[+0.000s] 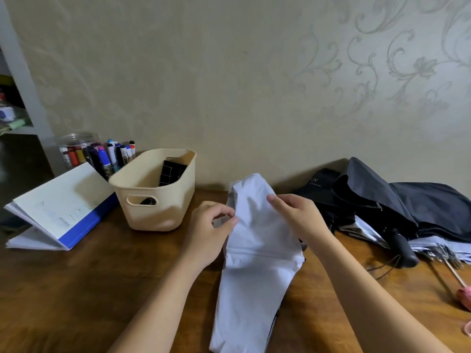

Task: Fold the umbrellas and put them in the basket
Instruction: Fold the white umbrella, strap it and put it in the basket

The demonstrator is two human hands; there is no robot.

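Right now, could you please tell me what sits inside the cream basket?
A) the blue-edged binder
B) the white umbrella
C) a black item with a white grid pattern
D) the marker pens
C: the black grid-patterned item stands inside the basket, while the white umbrella is outside it, held by the left hand and the right hand.
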